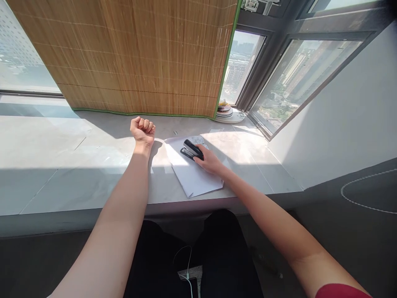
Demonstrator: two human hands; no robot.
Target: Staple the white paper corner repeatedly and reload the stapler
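A black stapler (192, 150) is in my right hand (208, 159), its jaws pointing left and parted. My fingers wrap around its rear end. Beneath it lie white paper sheets (198, 180), stacked askew on the sill, with a printed or drawn patch (198, 140) at the far edge. To the left of the paper, my left hand (143, 129) is curled into a fist, palm side up, above the sill. No object shows in that fist.
The pale window sill (102, 182) ends at a front edge near my knees. A bamboo blind (139, 58) hangs behind it. Several stacked plates (228, 114) stand in the corner by the window. A white cable (188, 275) lies between my legs.
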